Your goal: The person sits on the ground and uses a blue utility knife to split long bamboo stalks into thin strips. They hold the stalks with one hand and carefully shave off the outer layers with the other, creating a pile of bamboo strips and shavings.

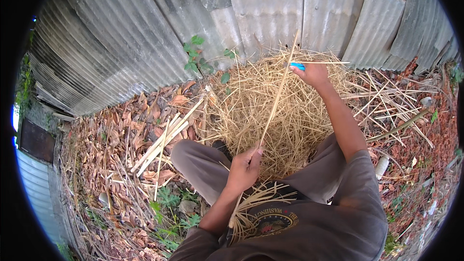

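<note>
The left hand was clenched on the near end of a long pale strip; the right hand grasped a blue tool, apparently a knife, its edge too small to make out, near the far end. The strip slanted above the pile of shavings, toward that pile's far edge. Risks judged: uneven pressure could snap the thin strip; a slip toward the body could cut the left hand.

Golden straw; over it, a blue handle and tan strip; behind it, grey ridged wall; left, brown leaves.
</note>
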